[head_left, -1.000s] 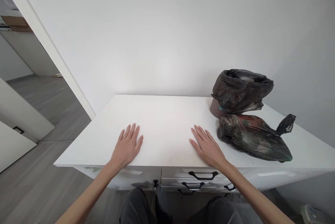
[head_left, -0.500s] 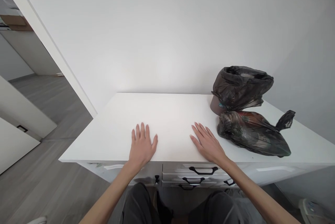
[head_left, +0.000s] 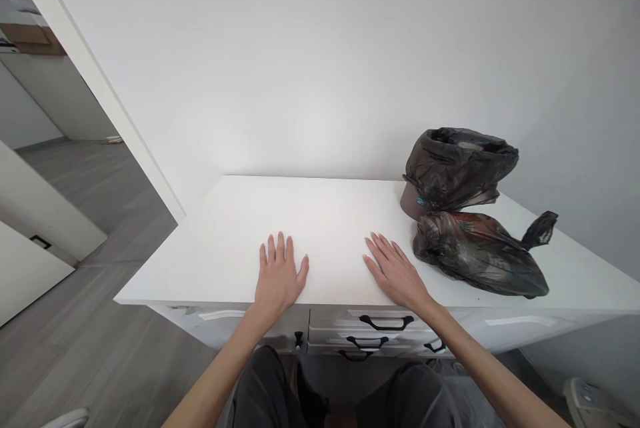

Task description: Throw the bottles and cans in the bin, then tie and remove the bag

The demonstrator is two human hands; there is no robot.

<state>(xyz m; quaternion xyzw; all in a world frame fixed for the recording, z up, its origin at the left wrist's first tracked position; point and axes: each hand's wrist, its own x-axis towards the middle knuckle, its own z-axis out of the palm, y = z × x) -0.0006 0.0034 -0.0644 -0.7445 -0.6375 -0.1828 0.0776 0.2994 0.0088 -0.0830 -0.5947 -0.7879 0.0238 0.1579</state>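
Observation:
My left hand (head_left: 279, 278) lies palm down on the white cabinet top (head_left: 310, 215), fingers spread, near the front edge. To its right, my right hand (head_left: 395, 271) also rests flat there with its fingers stretched out. Neither hand holds anything. Just right of my right hand lies a knotted black plastic bag (head_left: 480, 255) filled with things I cannot make out, some red showing through. Behind that bag stands a trash bin (head_left: 411, 201) lined with another black bag (head_left: 457, 168) folded over its rim.
Drawers with black handles (head_left: 386, 323) sit under the top's front edge, above my knees. A plain wall (head_left: 300, 68) rises behind the cabinet. At the left is a doorway with a white door (head_left: 30, 268) and a cardboard box (head_left: 33, 38) beyond.
My left hand has slid slightly to the right along the cabinet top. My right hand, the bag and the bin stay in place; the view has shifted a little.

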